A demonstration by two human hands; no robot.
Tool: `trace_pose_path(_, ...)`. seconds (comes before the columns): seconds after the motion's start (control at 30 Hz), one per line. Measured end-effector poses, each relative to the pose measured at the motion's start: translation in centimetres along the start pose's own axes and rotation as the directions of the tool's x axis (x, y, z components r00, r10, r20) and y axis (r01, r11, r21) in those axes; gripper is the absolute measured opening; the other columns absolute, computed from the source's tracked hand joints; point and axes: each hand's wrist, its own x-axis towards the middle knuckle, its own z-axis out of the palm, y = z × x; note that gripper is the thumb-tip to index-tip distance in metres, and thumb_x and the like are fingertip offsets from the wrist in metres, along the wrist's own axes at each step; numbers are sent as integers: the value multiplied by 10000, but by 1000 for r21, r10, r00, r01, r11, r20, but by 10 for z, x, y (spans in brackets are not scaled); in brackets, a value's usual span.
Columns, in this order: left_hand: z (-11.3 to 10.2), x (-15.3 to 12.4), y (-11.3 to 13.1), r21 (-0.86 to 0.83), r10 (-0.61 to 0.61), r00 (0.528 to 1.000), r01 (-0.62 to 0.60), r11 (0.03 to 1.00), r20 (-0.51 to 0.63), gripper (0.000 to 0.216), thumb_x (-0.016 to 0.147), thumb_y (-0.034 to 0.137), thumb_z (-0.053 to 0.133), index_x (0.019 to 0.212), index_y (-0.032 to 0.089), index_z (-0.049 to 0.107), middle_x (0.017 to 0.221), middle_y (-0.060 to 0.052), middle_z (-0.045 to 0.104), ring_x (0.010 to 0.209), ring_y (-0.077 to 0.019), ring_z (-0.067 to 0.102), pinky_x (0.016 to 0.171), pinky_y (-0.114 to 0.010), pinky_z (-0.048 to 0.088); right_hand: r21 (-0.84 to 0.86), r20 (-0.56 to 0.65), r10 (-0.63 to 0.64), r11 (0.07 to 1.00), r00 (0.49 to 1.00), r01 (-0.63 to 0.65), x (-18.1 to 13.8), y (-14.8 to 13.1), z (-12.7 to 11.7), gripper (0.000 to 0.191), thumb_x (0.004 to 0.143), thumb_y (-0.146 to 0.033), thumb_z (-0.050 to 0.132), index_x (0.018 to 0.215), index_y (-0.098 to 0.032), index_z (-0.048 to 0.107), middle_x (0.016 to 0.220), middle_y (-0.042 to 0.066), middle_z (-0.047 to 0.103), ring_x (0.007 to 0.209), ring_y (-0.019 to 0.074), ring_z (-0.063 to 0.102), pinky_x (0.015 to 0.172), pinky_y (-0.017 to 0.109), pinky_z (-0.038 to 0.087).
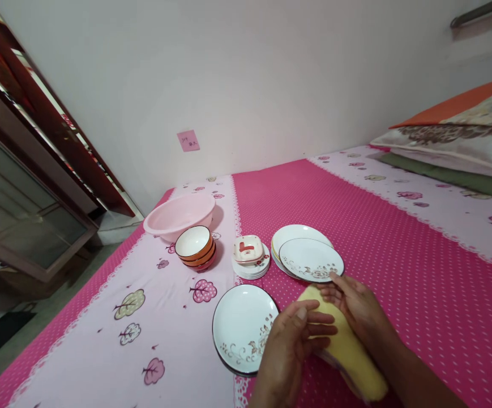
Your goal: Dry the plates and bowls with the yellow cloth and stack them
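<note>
My right hand point(356, 303) is at the near rim of a white oval plate point(309, 255) with a dark edge and brown flowers. Its thumb lies over the rim and its fingers curl below. That plate rests over other white plates point(299, 231). My left hand point(292, 345) is held open, fingers stretched out to the right, with nothing in it. A yellow cloth point(351, 357) lies beneath both hands, partly hidden by them. Just left of my left hand sits a stack of round white plates point(243, 326) with dark rims and brown flowers; the hand covers part of its edge.
Small square dishes point(248, 249) sit on a stack of small plates point(251, 273). Further left are stacked orange and red bowls point(195, 249) and a pink basin point(180, 215). Everything stands on a pink patterned bedspread point(178, 351). Pillows point(462, 136) are piled at the right, against the wall.
</note>
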Motion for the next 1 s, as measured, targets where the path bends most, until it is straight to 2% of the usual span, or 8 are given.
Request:
trace_pose_path(0.17,0,2,0,-22,-9,1000,9,1000,-25,461,895,508,704,1139,118,728,1092,-183,780,973,-273,729,890,-389,488,3,2,10,1000,1000,-10,2,-2,0,336,721,-530,847,787,-232,705,727,75,770,627,232,727,610,335,647)
trace_pose_path(0.3,0,2,-1,-37,-24,999,23,999,-44,456,891,498,707,1128,108,720,1077,-182,783,954,-265,733,882,-382,490,35,-45,21,999,999,-19,1,-3,1,418,630,-507,930,747,-204,668,750,87,774,623,188,723,586,260,635)
trace_pose_path(0.47,1,2,0,-44,-28,998,25,999,-65,451,874,493,721,1103,104,717,1048,-175,787,922,-259,737,855,-370,492,60,-84,-4,998,996,9,0,-2,2,520,541,-465,976,875,-179,697,776,76,783,664,189,741,627,253,648)
trace_pose_path(0.57,2,3,1,-49,-36,997,32,998,-71,452,858,500,734,1087,111,720,1038,-171,789,917,-258,737,852,-369,493,44,-94,-37,998,995,41,-3,-2,2,582,566,-460,963,998,-175,695,829,72,796,696,206,754,657,285,659)
trace_pose_path(0.8,1,3,0,-61,-45,995,39,997,-84,457,843,511,741,1074,117,725,1027,-163,792,902,-253,736,843,-363,494,-52,-92,-102,994,990,98,-10,-4,3,802,657,-515,897,1311,-131,638,866,52,797,806,209,766,741,264,639)
trace_pose_path(1.0,1,4,-1,-49,-48,995,44,998,-87,467,839,508,741,1075,106,720,1017,-170,792,901,-263,740,839,-374,494,-106,-80,-107,990,991,98,-12,-4,4,882,671,-534,864,1400,-132,570,1178,124,773,974,248,766,887,333,640)
